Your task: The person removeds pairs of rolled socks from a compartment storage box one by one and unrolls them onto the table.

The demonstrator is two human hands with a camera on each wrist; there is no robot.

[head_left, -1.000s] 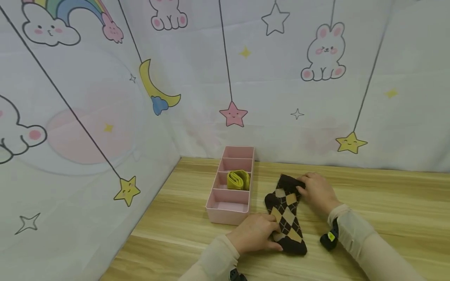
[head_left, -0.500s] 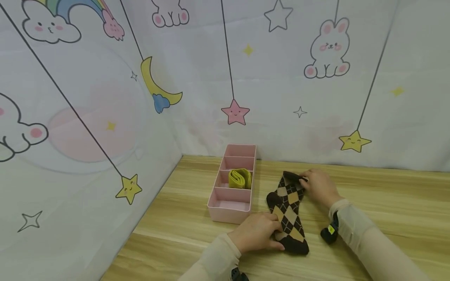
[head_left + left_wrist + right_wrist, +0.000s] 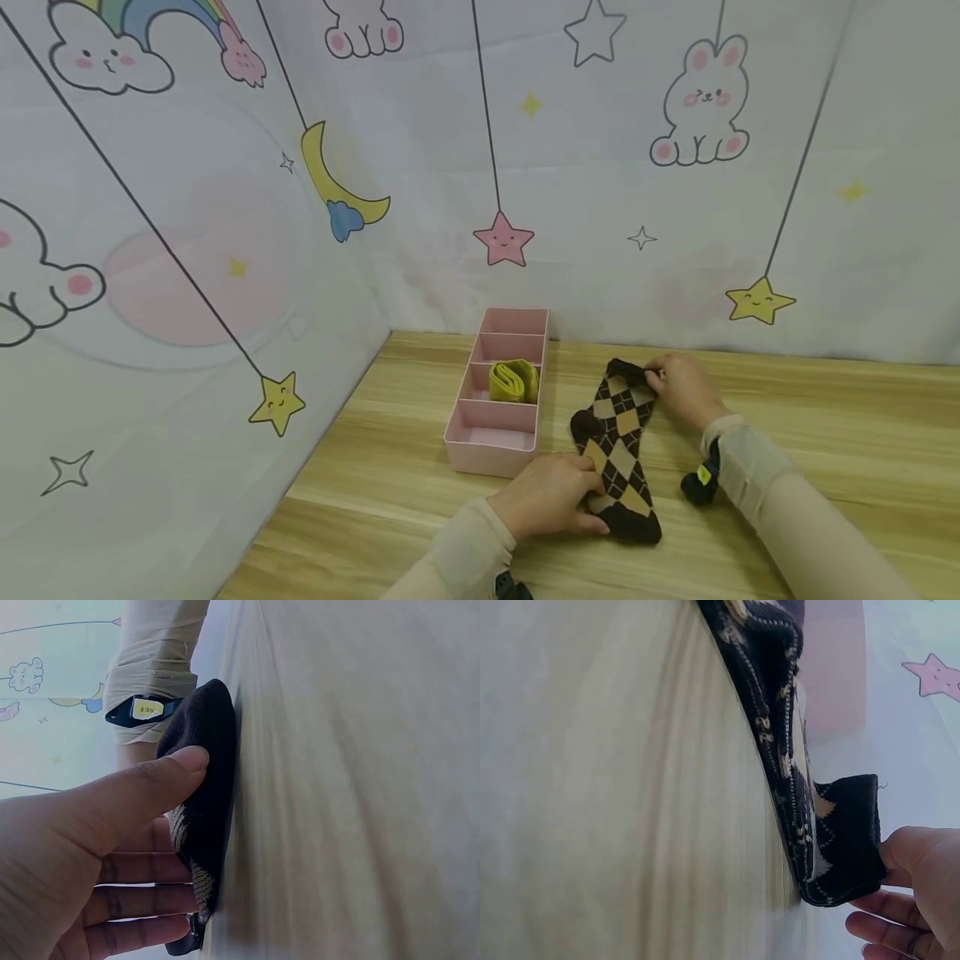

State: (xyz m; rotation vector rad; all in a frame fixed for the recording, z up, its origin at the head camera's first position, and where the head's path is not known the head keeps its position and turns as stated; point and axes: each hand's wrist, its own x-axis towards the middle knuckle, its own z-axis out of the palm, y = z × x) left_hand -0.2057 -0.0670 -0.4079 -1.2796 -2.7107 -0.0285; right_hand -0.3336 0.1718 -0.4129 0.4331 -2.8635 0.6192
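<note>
An argyle sock (image 3: 619, 457), black with tan and beige diamonds, lies flat on the wooden table with its dark toe toward me. My left hand (image 3: 551, 493) rests on the toe end; in the left wrist view its thumb touches the dark toe (image 3: 214, 780) and the fingers lie fairly straight along the sock. At the far end my right hand (image 3: 686, 390) pinches the black cuff (image 3: 851, 836) between thumb and fingers. The cuff is bent up off the table in the right wrist view, with layered sock edges below it.
A pink divided box (image 3: 491, 458) stands left of the sock, close by my left hand. One of its compartments holds a rolled yellow-green cloth item (image 3: 512, 382). Behind the wooden table (image 3: 375, 417) hangs a white cloth backdrop (image 3: 420, 150) with cartoon prints.
My right hand has lifted the cuff and moved it slightly toward the far side, turning its end over and uncovering more of the diamond pattern. The left hand stays at the toe.
</note>
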